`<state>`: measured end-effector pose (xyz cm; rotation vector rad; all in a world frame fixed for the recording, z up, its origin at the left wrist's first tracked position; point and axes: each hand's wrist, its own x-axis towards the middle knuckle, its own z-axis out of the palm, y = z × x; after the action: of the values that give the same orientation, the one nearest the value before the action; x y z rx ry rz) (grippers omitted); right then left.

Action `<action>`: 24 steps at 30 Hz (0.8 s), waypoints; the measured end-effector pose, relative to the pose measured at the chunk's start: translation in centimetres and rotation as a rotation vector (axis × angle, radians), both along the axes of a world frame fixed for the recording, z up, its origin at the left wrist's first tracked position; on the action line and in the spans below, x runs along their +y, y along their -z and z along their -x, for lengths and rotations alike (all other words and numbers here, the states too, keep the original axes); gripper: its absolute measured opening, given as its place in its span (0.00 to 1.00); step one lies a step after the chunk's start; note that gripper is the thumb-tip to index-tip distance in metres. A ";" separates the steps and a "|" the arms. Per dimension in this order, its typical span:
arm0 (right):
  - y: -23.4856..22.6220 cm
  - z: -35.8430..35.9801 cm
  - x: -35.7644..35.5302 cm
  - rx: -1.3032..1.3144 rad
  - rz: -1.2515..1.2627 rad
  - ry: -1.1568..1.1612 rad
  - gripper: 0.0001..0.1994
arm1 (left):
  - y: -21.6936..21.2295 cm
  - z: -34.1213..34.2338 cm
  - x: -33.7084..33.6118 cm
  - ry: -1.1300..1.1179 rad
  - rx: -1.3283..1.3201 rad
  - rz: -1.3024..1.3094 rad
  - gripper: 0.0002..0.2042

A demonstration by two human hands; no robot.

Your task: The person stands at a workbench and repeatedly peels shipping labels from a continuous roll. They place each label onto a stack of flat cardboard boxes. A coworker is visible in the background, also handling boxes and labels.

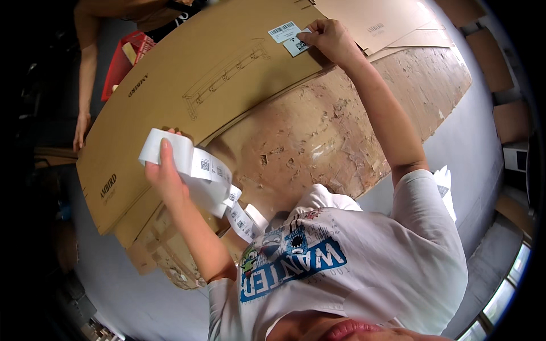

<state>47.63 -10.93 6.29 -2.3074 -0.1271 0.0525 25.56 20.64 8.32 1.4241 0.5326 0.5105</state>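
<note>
A large flat brown cardboard carton (153,136), with a line drawing on its face, lies across the worktable. At its far right end, my right hand (335,42) is closed in a pinch on the edge of a small white label (297,46). That label lies against or just over the carton; I cannot tell how much of it is stuck down. Another white label with a barcode (283,32) is beside it, partly overlapping. Above the carton's near left part, my left hand (168,179) grips a looped strip of white labels (211,166), whose tail hangs toward my shirt.
A worn, torn brown tabletop (296,136) lies between the carton and me. More flat cardboard (392,25) is at the far right. Across the table, a co-worker's arm (86,74) reaches down beside the carton's left edge, near a red bin (116,68).
</note>
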 end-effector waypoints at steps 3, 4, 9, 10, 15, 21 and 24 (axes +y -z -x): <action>0.3 -0.3 0.4 0.020 0.022 0.039 0.17 | 0.2 -0.3 0.4 0.035 -0.019 0.027 0.18; 0.2 -0.2 0.6 0.033 0.049 0.046 0.18 | 0.0 -0.3 0.5 0.039 -0.024 0.043 0.18; -0.5 0.5 1.4 0.047 0.155 0.092 0.19 | 0.3 -0.2 1.0 0.066 -0.034 0.060 0.19; -0.4 0.5 1.6 0.020 0.168 0.100 0.18 | 0.2 -0.2 1.0 0.063 -0.035 0.064 0.18; -1.2 1.0 2.2 0.048 0.224 0.079 0.22 | -0.1 -0.3 1.1 0.073 -0.037 0.062 0.17; -0.9 0.3 2.8 -0.055 0.275 0.058 0.14 | 0.1 0.1 1.4 0.115 -0.048 0.046 0.18; -1.0 0.0 2.2 -0.023 0.277 0.053 0.14 | -0.1 0.1 1.0 0.117 -0.056 0.073 0.17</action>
<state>47.59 -8.72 7.28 -2.5873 -0.0736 0.0169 25.49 21.67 8.38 1.3583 0.4162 0.4314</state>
